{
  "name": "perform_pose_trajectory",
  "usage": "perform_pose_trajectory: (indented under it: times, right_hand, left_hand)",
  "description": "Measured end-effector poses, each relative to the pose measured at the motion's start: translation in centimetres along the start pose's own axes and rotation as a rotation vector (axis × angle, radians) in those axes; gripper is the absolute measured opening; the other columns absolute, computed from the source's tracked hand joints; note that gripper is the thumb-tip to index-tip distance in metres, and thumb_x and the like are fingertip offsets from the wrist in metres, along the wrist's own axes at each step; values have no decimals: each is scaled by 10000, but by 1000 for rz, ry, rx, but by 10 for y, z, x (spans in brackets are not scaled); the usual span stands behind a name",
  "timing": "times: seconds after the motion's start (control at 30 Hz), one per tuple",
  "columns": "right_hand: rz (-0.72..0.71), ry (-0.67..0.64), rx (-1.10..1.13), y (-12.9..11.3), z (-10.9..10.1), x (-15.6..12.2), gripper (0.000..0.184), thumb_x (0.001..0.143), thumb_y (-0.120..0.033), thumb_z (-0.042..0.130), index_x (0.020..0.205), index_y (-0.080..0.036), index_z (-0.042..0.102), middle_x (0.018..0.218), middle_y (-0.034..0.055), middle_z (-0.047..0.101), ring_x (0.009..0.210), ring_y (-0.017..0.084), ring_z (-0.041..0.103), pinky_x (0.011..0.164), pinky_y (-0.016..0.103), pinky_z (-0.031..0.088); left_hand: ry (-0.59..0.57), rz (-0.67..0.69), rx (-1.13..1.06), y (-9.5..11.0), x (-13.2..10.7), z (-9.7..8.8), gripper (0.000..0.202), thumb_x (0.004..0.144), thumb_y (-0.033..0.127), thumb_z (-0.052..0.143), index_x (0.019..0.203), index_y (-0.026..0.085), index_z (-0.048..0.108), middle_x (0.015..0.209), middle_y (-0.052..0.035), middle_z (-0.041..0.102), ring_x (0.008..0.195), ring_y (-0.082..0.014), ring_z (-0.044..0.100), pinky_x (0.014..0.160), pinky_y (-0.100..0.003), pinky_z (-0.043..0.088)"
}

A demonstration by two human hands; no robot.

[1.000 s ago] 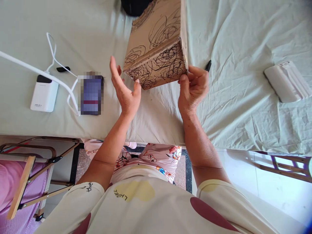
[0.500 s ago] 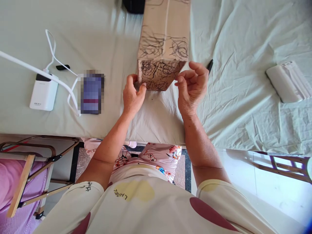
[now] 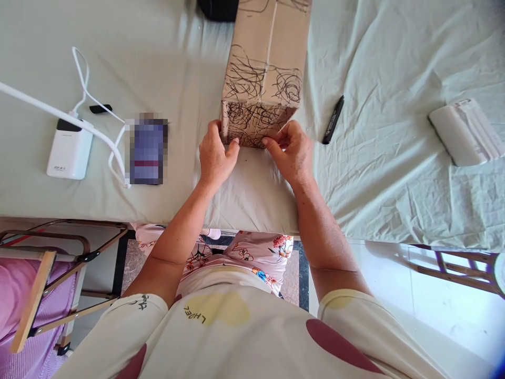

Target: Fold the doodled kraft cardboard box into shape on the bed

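A long cardboard box with black scribbles on its top and near end lies on the cloth-covered table. My left hand grips the lower left corner of the near end, thumb on the front and fingers round the side. At the lower right corner, my right hand holds the box in the same way, its thumb against the scribbled face. The box's far end runs out of view. A black marker lies on the cloth to the right of my right hand.
On the left are a phone, a white power bank with a white cable, and a small black cap-like piece. A whitish packet lies far right. Something black stands behind the box. A folding chair is at lower left.
My right hand has moved left and down onto the box's lower right corner and closed on it, uncovering the marker. The box has shifted slightly; my left hand stays on its corner.
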State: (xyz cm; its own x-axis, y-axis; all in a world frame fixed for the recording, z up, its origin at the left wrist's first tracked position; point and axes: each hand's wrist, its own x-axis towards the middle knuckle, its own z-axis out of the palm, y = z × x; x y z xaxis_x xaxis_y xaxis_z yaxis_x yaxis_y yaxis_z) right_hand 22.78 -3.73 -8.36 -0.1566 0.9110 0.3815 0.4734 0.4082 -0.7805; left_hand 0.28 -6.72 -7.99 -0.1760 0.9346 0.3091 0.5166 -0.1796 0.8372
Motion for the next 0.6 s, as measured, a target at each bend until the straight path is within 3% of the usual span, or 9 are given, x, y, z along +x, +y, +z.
perform_pose_trajectory:
  times: [0.17,0.37,0.6]
  right_hand:
    - [52,-8,5,-12,-3,1,303,938,-517,737,911,-252,592,805,-6,618,798,178,634,819,403,622]
    - [41,-30,-8,-24,-2,2,272,929,-448,731,832,-253,568,787,-3,620,742,171,599,771,388,589]
    - [21,-69,-5,-24,-4,3,232,912,-419,726,840,-254,579,774,-8,599,710,165,575,726,378,565]
  left_hand:
    - [-28,-7,20,-3,1,2,474,978,462,728,1303,270,442,1318,-97,693,1341,-302,658,1254,-508,444]
    - [9,78,-83,-7,4,3,725,978,548,710,1548,361,304,1596,-105,531,1518,-282,518,1315,-475,390]
    - [-25,110,-109,-20,6,5,705,1016,581,648,1612,391,322,1612,-82,529,1542,-271,502,1315,-490,406]
